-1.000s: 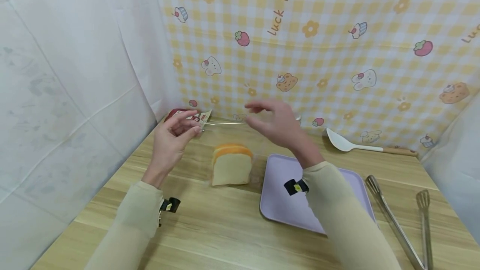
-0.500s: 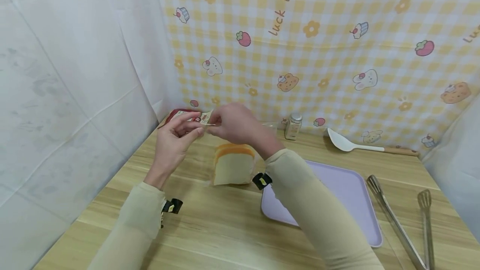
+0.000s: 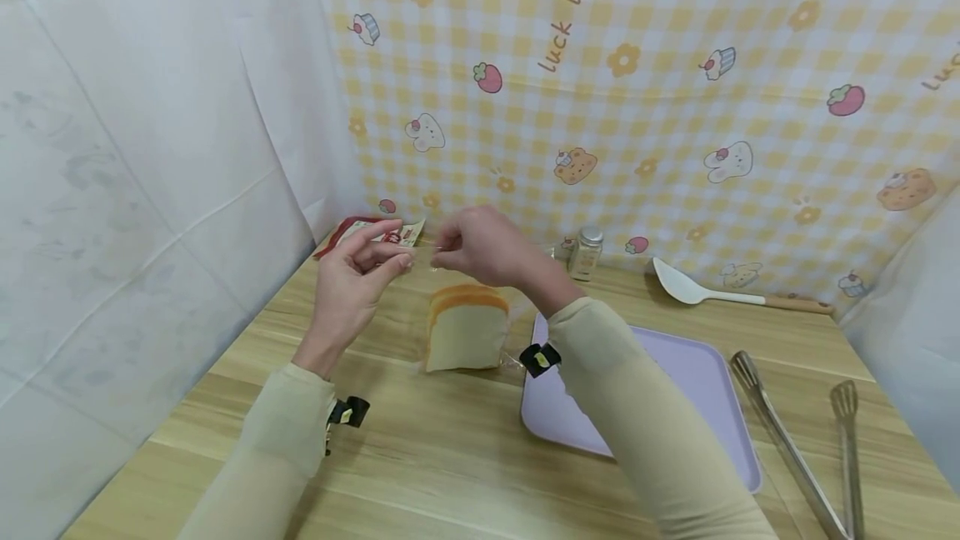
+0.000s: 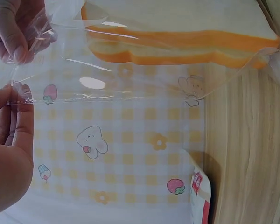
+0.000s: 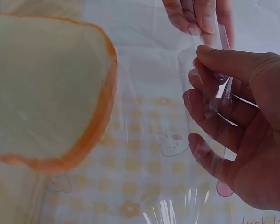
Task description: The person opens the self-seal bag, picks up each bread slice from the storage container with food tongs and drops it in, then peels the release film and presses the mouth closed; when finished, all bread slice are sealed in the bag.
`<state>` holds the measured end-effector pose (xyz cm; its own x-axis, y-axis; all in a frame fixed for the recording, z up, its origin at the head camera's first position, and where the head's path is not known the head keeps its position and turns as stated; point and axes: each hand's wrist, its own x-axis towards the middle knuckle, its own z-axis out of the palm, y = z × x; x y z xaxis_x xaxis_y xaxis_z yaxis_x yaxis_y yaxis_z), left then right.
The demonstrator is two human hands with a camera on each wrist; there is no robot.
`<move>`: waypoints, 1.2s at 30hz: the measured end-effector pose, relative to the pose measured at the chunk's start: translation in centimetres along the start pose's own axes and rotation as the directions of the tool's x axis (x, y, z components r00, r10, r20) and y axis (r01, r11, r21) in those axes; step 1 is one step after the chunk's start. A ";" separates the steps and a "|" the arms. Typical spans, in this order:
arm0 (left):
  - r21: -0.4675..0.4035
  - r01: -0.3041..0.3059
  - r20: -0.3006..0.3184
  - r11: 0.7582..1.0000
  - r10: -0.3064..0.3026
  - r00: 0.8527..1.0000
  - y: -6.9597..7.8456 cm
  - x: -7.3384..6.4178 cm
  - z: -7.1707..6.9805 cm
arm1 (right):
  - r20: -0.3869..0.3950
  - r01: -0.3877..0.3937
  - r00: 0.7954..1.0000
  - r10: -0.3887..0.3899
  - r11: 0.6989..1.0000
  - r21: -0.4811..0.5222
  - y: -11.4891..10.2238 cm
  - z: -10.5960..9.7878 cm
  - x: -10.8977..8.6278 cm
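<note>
Several slices' thickness of toast bread (image 3: 467,336) with an orange crust stands on the wooden table, inside a clear plastic bag (image 4: 130,86). My left hand (image 3: 343,294) pinches the bag's upper edge between thumb and fingers, to the left above the bread. Close beside it, my right hand (image 3: 483,248) pinches the same edge. In the right wrist view the right thumb and index fingertip meet on the film, while the other fingers of that hand (image 5: 245,116) curl loosely behind it. The film is so see-through that much of its outline is hard to make out.
A lilac tray (image 3: 675,382) lies right of the bread, partly under my right forearm. Behind are a red-and-cream packet (image 3: 408,233), a glass shaker (image 3: 587,255) and a white ladle (image 3: 682,283). Metal tongs (image 3: 787,440) lie at the right.
My right hand has come left from above the tray to beside the left hand, and now holds the bag's edge there. The left hand has barely moved. The shaker came into fuller view.
</note>
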<state>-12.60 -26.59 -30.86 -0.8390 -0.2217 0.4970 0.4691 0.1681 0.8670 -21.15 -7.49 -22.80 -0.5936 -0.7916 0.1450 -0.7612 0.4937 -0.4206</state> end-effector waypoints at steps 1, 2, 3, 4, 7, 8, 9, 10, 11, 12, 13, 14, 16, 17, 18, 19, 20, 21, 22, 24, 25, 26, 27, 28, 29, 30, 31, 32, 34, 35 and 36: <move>-0.005 -0.001 0.001 1.000 0.001 1.000 0.0 0.0 0.0 | 0.001 -0.003 1.000 0.003 1.000 0.003 0.2 -0.1 -0.1; -0.009 -0.001 0.002 1.000 0.001 1.000 0.0 0.0 0.0 | 0.003 -0.007 1.000 0.007 1.000 0.007 0.4 -0.1 -0.2; -0.010 -0.002 0.003 1.000 0.003 1.000 0.0 0.0 0.0 | 0.004 -0.010 1.000 0.010 1.000 0.007 0.6 -0.2 -0.4; -0.013 -0.002 0.001 1.000 0.002 1.000 -0.1 0.0 0.0 | 0.006 -0.013 1.000 0.013 1.000 0.008 0.8 -0.3 -0.5; -0.018 0.000 -0.001 1.000 0.000 1.000 -0.1 0.0 -0.1 | 0.013 -0.023 1.000 0.023 1.000 0.011 1.4 -0.5 -0.9; -0.019 0.002 -0.002 1.000 -0.002 1.000 -0.1 0.0 -0.1 | 0.014 -0.025 1.000 0.024 1.000 0.011 1.6 -0.5 -1.1; -0.016 0.003 -0.002 1.000 -0.003 1.000 -0.2 0.0 -0.1 | 0.015 -0.025 1.000 0.025 1.000 0.011 1.8 -0.6 -1.2; -0.016 0.004 -0.001 1.000 -0.004 1.000 -0.2 0.0 -0.2 | 0.019 -0.026 0.999 0.026 1.000 0.014 2.0 -0.7 -1.4; -0.013 0.004 0.000 1.000 -0.004 1.000 -0.2 0.0 -0.2 | 0.020 -0.027 0.999 0.027 1.000 0.015 2.1 -0.8 -1.5; -0.012 0.004 -0.001 1.000 -0.004 1.000 -0.2 0.0 -0.2 | 0.021 -0.028 0.999 0.027 1.000 0.014 2.3 -0.8 -1.6; -0.011 0.004 -0.002 1.000 -0.004 1.000 -0.2 0.0 -0.2 | 0.023 -0.029 0.999 0.029 0.999 0.016 2.4 -0.9 -1.7; -0.013 0.000 -0.004 1.000 -0.001 1.000 -0.2 0.0 -0.2 | 0.023 -0.030 0.999 0.030 0.999 0.014 2.5 -1.0 -1.8; -0.024 -0.005 -0.012 1.000 0.005 1.000 -0.2 0.0 -0.2 | 0.022 -0.027 0.999 0.027 1.000 0.012 2.8 -1.2 -2.0; -0.031 -0.009 -0.016 0.999 0.009 1.000 -0.2 0.0 -0.3 | 0.020 -0.028 0.999 0.028 1.000 0.011 2.9 -1.4 -2.2; -0.035 -0.013 -0.019 0.999 0.012 1.000 -0.2 0.0 -0.3 | 0.019 -0.028 0.999 0.027 1.000 0.010 3.1 -1.5 -2.3; -0.041 -0.017 -0.020 0.999 0.016 1.000 -0.2 0.0 -0.4 | 0.018 -0.031 0.999 0.031 0.999 0.014 3.2 -1.6 -2.5; -0.047 -0.021 -0.020 0.999 0.020 1.000 -0.2 0.0 -0.4 | 0.018 -0.035 0.999 0.034 0.999 0.020 3.4 -1.7 -2.7; -0.050 -0.022 -0.018 0.999 0.021 1.000 -0.2 0.0 -0.5 | 0.019 -0.039 0.999 0.038 0.999 0.031 3.5 -1.8 -2.8; -0.049 -0.024 -0.016 0.999 0.023 1.000 -0.2 0.0 -0.5 | 0.018 -0.046 0.999 0.045 0.998 0.041 3.7 -1.9 -3.0; -0.043 -0.029 -0.013 0.999 0.029 0.999 -0.2 0.1 -0.6 | 0.019 -0.061 0.998 0.060 0.996 0.062 4.0 -2.0 -3.3; -0.042 -0.031 -0.013 0.999 0.030 0.999 -0.3 0.1 -0.7 | 0.017 -0.070 0.997 0.069 0.995 0.073 4.1 -2.1 -3.5; -0.045 -0.030 -0.013 0.999 0.030 0.999 -0.3 0.1 -0.7 | 0.014 -0.076 0.997 0.075 0.994 0.081 4.3 -2.2 -3.7; -0.042 -0.031 -0.015 0.999 0.030 0.999 -0.3 0.1 -0.8 | 0.009 -0.084 0.996 0.083 0.993 0.087 4.5 -2.2 -3.8; -0.040 -0.031 -0.018 0.999 0.030 0.999 -0.3 0.1 -0.8 | 0.002 -0.092 0.996 0.092 0.992 0.092 4.7 -2.2 -4.0; -0.041 -0.029 -0.020 0.999 0.028 0.999 -0.3 0.1 -0.8 | -0.001 -0.105 0.994 0.106 0.989 0.102 4.9 -2.3 -4.2; -0.041 -0.026 -0.021 0.999 0.026 0.999 -0.3 0.0 -0.9 | -0.003 -0.114 0.993 0.115 0.987 0.114 5.0 -2.3 -4.4; -0.044 -0.023 -0.021 0.999 0.022 1.000 -0.2 0.0 -0.9 | -0.005 -0.124 0.992 0.126 0.984 0.125 5.2 -2.3 -4.5; -0.046 -0.020 -0.021 0.999 0.019 1.000 -0.2 0.0 -0.9 | -0.006 -0.134 0.991 0.137 0.981 0.139 5.4 -2.3 -4.7; -0.044 -0.016 -0.017 0.999 0.015 1.000 -0.2 0.0 -0.9 | -0.007 -0.149 0.988 0.153 0.975 0.165 5.7 -2.3 -4.9; -0.045 -0.015 -0.016 0.999 0.014 1.000 -0.2 0.0 -0.9 | -0.007 -0.153 0.988 0.156 0.973 0.173 5.8 -2.3 -5.0; -0.043 -0.013 -0.016 0.999 0.012 1.000 -0.2 0.0 -0.9 | -0.010 -0.151 0.988 0.155 0.972 0.180 5.9 -2.3 -5.1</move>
<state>-12.46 -27.49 -30.98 -0.8287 -0.2345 0.5081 0.4913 0.1298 0.8612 -23.23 0.33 -23.94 -0.7071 -0.7019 0.0865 -0.6030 0.5345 -0.5923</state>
